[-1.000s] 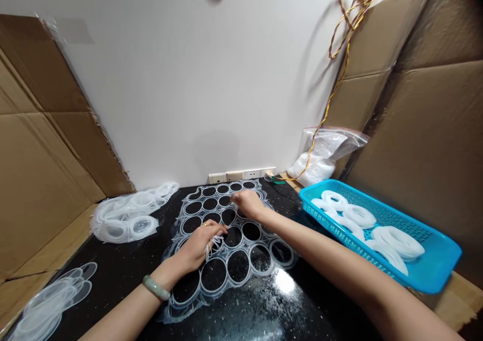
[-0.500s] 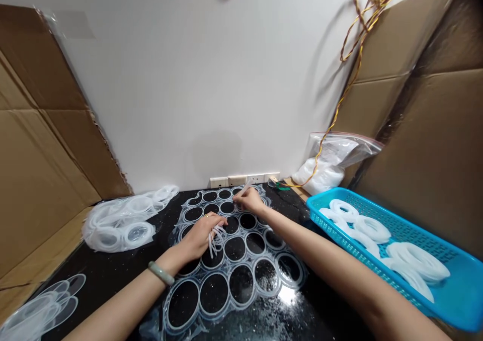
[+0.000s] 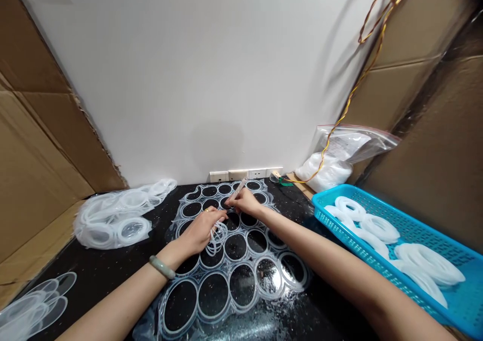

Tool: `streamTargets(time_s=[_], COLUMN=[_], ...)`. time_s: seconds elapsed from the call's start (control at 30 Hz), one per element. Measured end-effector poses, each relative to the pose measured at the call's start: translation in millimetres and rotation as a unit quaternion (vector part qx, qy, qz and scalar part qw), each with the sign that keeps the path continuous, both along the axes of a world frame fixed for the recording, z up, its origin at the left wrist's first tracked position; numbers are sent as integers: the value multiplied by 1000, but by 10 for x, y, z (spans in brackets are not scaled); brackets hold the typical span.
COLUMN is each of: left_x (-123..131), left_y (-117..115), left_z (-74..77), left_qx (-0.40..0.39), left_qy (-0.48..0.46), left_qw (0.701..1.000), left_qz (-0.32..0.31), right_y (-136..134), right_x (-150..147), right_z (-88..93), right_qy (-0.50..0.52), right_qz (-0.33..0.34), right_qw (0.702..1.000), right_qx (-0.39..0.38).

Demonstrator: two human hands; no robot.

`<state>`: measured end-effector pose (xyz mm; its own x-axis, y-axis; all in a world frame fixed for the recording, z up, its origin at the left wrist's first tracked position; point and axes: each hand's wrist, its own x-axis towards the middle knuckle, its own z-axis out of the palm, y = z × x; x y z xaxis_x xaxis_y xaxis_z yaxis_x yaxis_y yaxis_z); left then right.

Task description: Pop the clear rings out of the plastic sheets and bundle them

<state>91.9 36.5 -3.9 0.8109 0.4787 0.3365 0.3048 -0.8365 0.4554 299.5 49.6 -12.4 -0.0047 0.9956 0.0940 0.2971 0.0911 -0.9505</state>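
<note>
A translucent sheet with rows of round cutouts edged by white rings (image 3: 213,293) lies on the black speckled countertop. My left hand (image 3: 199,229) rests over the left middle of the sheet, its fingers closed on a bunch of thin white rings (image 3: 217,239) that hang below the fingertips. Just beyond it, my right hand (image 3: 243,201) grips a pale, slim pen-like tool (image 3: 238,188), pointed down at the sheet near the left fingertips. The tool's tip is too small to make out.
To the right stands a blue plastic basket (image 3: 377,258) holding several bundles of white rings (image 3: 430,263). Crumpled ring sheets (image 3: 113,215) lie at the left, with loose translucent discs (image 3: 37,303) nearer. Behind are a bag of white material (image 3: 328,170), wall sockets (image 3: 237,175) and a yellow-brown cable (image 3: 347,102).
My right hand has moved left with the tool, closer to my left hand. The rings in my left hand hang in a rounder, more spread bunch. The camera view has shifted slightly.
</note>
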Motion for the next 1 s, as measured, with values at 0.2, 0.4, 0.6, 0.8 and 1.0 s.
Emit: streamTargets(time_s=[0.2, 0.4, 0.6, 0.8, 1.0], left_x=[-1, 37, 30, 5, 0], left_y=[-28, -57, -23, -15, -3], left_z=[29, 104, 87, 72, 117], left_qx=[-12, -3, -2, -13, -21], left_qy=[-12, 1, 9, 10, 16], left_qw=[1000, 1000, 1000, 1000, 1000], left_qz=[2, 5, 13, 10, -3], right_y=[-27, -176, -214, 215, 444], right_x=[4, -30, -1, 328, 533], right_z=[17, 38, 175, 453, 480], right_qy=[-6, -204, -515, -412, -190], right_qz=[7, 6, 6, -256, -336], right_qw=[1000, 974, 838, 867, 918], right_qx=[-5, 93, 180, 111, 89])
